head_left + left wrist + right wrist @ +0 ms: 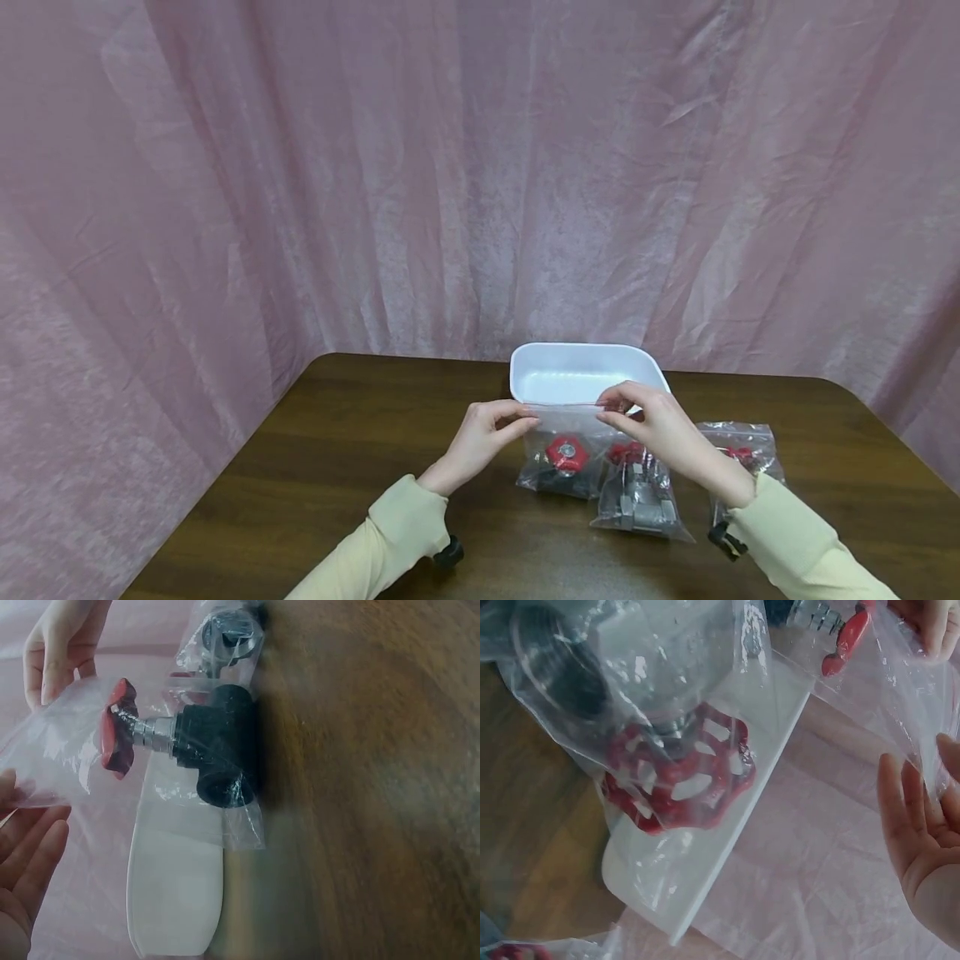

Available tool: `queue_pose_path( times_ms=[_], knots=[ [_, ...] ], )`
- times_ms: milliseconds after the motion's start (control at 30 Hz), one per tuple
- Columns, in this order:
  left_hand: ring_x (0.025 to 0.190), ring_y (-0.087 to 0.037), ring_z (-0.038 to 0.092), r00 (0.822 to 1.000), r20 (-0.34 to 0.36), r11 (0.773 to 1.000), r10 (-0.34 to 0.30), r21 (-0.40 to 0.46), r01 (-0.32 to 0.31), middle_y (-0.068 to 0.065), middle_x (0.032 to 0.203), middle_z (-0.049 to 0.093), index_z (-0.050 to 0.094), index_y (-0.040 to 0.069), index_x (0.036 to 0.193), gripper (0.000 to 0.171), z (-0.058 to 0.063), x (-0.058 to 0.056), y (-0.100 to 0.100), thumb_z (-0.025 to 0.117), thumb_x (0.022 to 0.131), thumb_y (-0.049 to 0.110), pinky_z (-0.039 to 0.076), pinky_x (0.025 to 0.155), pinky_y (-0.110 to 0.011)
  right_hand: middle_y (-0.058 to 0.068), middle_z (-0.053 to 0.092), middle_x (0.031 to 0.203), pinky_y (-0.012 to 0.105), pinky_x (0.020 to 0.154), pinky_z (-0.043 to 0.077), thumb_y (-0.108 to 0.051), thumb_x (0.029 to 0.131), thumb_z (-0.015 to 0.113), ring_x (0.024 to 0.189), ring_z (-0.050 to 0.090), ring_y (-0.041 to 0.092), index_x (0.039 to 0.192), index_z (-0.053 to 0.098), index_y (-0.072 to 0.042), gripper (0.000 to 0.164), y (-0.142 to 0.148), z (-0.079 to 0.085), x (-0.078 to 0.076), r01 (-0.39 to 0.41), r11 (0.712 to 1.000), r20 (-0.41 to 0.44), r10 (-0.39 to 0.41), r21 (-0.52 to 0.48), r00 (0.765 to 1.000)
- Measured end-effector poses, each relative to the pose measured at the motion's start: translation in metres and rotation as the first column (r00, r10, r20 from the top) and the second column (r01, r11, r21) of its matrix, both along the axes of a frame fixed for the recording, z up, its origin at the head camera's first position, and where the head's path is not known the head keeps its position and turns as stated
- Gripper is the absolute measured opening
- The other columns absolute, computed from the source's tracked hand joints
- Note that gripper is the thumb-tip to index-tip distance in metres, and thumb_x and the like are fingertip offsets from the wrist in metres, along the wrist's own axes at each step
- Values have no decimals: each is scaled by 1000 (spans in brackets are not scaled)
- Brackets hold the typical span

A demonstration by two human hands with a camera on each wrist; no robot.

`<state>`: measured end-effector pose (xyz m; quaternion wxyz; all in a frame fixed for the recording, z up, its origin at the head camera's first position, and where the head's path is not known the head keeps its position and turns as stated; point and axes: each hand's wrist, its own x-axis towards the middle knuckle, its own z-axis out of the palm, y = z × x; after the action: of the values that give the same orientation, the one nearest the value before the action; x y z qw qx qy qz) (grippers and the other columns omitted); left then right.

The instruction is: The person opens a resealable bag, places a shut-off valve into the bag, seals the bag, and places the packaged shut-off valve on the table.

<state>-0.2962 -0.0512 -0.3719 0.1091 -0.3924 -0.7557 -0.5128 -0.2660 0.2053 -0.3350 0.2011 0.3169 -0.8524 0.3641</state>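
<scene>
A clear zip bag [551,417] stands on the table with its mouth edge held up. Inside it is a valve [217,742] with a dark body and a red handwheel [567,454]. My left hand [486,429] pinches the bag's top left corner between thumb and fingers. At the top right corner, my right hand [666,427] pinches the same edge. Just right of it, partly behind my right hand, another clear bag [637,504] holds a grey metal valve, whose red handwheel [682,776] shows in the right wrist view.
Behind the bags a white plastic bin [573,379] sits at the table's far edge. A third clear bag [753,442] with a red-handled part lies right of my right hand, partly covered by the forearm. A pink curtain [480,183] hangs behind the brown wooden table [337,467].
</scene>
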Motion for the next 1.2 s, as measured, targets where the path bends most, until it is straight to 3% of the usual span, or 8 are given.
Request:
queue_pose_path(
  times_ms=[100, 167, 267, 400, 633, 867, 1000, 1200],
  knots=[
    [80, -8, 60, 999, 37, 1000, -16, 19, 16, 2, 90, 66, 69, 7, 97, 14, -5, -3, 0, 60, 88, 12, 48, 68, -26, 0, 62, 90, 27, 61, 49, -13, 81, 69, 76, 59, 12, 107, 59, -3, 29, 2, -1, 3, 9, 999, 149, -2, -45, 989],
    [83, -12, 61, 997, 70, 999, -27, 28, 25, -1, 90, 67, 68, 5, 98, 15, -4, -2, 0, 57, 89, 11, 49, 70, -28, 4, 63, 87, 27, 58, 47, -18, 82, 68, 73, 60, 14, 110, 57, -2, 34, 4, -3, 5, -1, 998, 263, 15, -55, 965],
    [85, -19, 61, 994, 104, 999, -35, 18, 33, -8, 91, 66, 66, -1, 98, 15, 7, 9, 0, 54, 90, 6, 48, 72, -28, 9, 64, 85, 31, 59, 49, -19, 84, 66, 73, 61, 22, 106, 58, 3, 32, 5, -7, 7, -64, 993, 434, 100, -98, 895],
    [83, -27, 61, 993, 110, 999, -43, 16, 41, -14, 90, 65, 63, -5, 96, 14, 22, 22, 1, 52, 91, 2, 49, 71, -30, 19, 64, 88, 40, 65, 50, -12, 88, 61, 78, 62, 35, 102, 57, 13, 30, 4, -11, 7, -126, 972, 553, 219, -200, 804],
    [79, -28, 63, 989, 133, 997, -59, 59, 52, -19, 88, 65, 61, -8, 97, 14, 22, 23, 3, 51, 91, 0, 51, 65, -33, 24, 63, 90, 36, 63, 51, -8, 91, 55, 76, 63, 32, 102, 55, 19, 29, -1, -13, 5, -104, 959, 586, 244, -262, 773],
    [63, -29, 61, 987, 160, 994, 13, 101, -30, -19, 74, 61, 60, -9, 93, 13, 26, 23, 3, 51, 91, 1, 51, 54, -36, 23, 63, 82, 38, 61, 51, -5, 92, 52, 72, 64, 31, 95, 55, 18, 24, -13, -11, 1, -54, 931, 653, 293, -360, 698],
    [65, -32, 63, 970, 244, 993, -5, 118, -25, -21, 77, 63, 56, -11, 95, 17, 27, 23, 1, 47, 94, 3, 51, 52, -40, 25, 62, 76, 39, 61, 51, -3, 93, 50, 69, 64, 30, 91, 55, 17, 21, -21, -9, -2, -48, 920, 680, 322, -390, 659],
    [62, -35, 63, 938, 344, 992, 27, 109, -69, -24, 74, 62, 54, -13, 93, 19, 25, 25, 0, 45, 95, 4, 50, 49, -42, 21, 61, 68, 37, 59, 51, -2, 93, 50, 60, 64, 24, 85, 56, 15, 20, -30, -13, -6, 17, 926, 728, 285, -377, 624]
  ],
)
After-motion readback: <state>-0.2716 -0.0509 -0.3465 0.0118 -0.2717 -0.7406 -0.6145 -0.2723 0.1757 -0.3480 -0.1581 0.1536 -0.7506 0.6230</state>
